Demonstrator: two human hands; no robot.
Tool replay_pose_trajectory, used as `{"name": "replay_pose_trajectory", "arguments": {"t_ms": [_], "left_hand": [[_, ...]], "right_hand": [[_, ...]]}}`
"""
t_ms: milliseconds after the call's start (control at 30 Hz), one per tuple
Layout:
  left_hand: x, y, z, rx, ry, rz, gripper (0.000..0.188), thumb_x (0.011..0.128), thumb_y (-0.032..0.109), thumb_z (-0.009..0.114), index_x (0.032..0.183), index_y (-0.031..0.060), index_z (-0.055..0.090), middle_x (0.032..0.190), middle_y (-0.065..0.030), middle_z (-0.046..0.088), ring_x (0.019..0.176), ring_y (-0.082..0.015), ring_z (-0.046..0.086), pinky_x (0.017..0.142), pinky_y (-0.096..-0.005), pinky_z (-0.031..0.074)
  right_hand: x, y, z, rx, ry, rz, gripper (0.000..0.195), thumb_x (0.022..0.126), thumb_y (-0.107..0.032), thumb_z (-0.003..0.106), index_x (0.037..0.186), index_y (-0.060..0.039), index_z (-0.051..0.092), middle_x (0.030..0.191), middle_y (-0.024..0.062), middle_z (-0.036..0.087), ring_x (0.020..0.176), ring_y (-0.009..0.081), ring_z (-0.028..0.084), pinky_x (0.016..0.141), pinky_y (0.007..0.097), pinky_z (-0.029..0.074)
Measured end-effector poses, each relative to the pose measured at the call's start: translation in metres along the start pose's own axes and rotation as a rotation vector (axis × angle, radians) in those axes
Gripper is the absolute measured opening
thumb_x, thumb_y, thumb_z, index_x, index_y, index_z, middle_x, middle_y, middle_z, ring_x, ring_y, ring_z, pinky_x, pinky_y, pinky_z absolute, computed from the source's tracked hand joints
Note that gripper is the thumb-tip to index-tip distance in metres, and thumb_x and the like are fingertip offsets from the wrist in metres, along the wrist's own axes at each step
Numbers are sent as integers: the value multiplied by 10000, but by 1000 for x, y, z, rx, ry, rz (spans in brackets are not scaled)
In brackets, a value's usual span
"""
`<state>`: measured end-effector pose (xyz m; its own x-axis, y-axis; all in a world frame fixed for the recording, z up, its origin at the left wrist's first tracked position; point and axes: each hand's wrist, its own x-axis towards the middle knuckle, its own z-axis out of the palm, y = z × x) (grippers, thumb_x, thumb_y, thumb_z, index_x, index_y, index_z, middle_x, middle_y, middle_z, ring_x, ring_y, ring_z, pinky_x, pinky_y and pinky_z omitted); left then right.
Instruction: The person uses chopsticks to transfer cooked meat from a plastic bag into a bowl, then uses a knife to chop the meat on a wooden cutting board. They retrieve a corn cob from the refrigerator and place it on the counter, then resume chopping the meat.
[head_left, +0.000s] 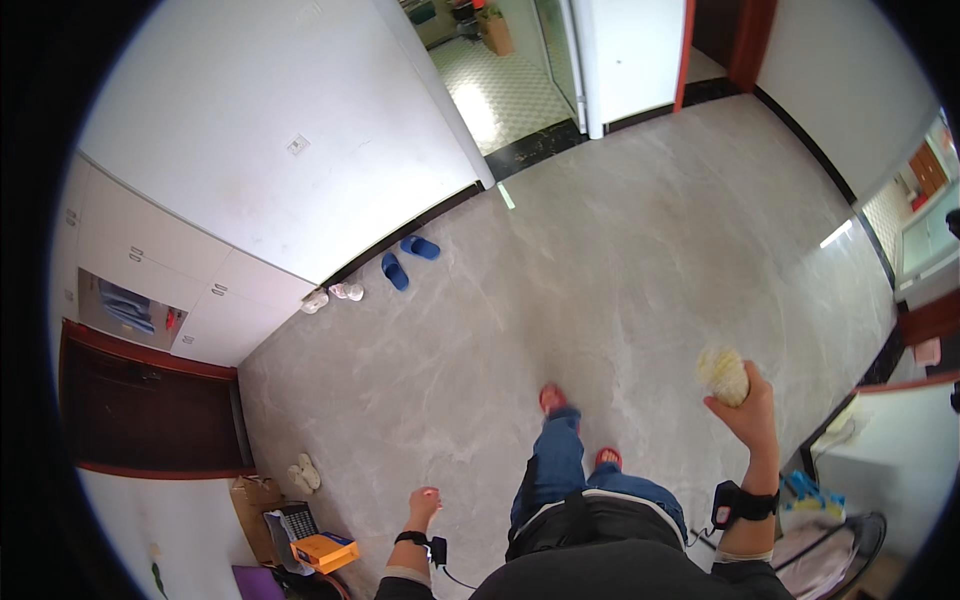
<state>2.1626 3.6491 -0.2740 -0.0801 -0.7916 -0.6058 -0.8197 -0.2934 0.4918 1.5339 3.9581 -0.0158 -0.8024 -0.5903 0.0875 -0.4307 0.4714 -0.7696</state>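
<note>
My right hand (750, 420) is shut on a pale yellow bundle (724, 377), held out over the floor to my right. The bundle looks wrapped in clear plastic, and what is inside cannot be told. Low at my left side, my left hand (425, 504) has its fingers curled, with nothing visible in it. Both wrists wear black straps with small devices. Below me are my jeans (559, 450) and red slippers (553, 399), one foot ahead of the other.
Grey marble-look floor (480, 330) stretches ahead to a doorway with a black sill (536, 146). Blue slippers (409, 259) and pale shoes (330, 298) lie along the left wall. Cardboard boxes (255, 502) stand lower left; a round-framed item (832, 551) is close on my right.
</note>
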Motion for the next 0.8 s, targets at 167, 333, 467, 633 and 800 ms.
{"name": "replay_pose_trajectory", "arguments": {"t_ms": [167, 333, 467, 633, 800], "left_hand": [[161, 163, -44, -344, 170, -125, 187, 917, 92, 555, 969, -1, 709, 690, -94, 653, 544, -187, 641, 448, -309, 510], [327, 426, -26, -348, 14, 76, 201, 932, 120, 583, 1026, -9, 704, 737, -90, 674, 602, -166, 652, 518, -289, 530], [435, 671, -9, -353, -207, 449, 210, 976, 142, 587, 1078, -1, 701, 799, -83, 699, 695, -164, 673, 643, -295, 561], [543, 958, 18, -68, -270, 831, 192, 979, 143, 604, 1111, 40, 697, 853, -79, 712, 752, -145, 680, 695, -303, 554], [614, 1159, 28, -4, -350, 997, 212, 970, 164, 633, 1133, 39, 686, 926, -111, 730, 825, -205, 699, 719, -332, 550]], "right_hand": [[207, -28, 70, 469, 221, 143, 397, 816, -169, 809, 1116, 20, 631, 962, 39, 673, 842, 137, 602, 752, 329, 506], [389, -84, 84, 232, 458, 332, 451, 835, -160, 775, 1207, 26, 602, 1000, 63, 667, 871, 154, 600, 781, 331, 503], [493, -79, 99, 186, 441, 365, 506, 832, -144, 756, 1275, 15, 570, 1054, 91, 660, 933, 180, 608, 828, 346, 501], [664, -37, 148, 201, 415, 553, 545, 860, -157, 729, 1340, 1, 525, 1136, 101, 634, 988, 203, 607, 861, 378, 505], [904, -105, 227, 433, 209, 563, 483, 905, -126, 706, 1335, -23, 513, 1121, 101, 624, 979, 208, 611, 835, 379, 513]]}}
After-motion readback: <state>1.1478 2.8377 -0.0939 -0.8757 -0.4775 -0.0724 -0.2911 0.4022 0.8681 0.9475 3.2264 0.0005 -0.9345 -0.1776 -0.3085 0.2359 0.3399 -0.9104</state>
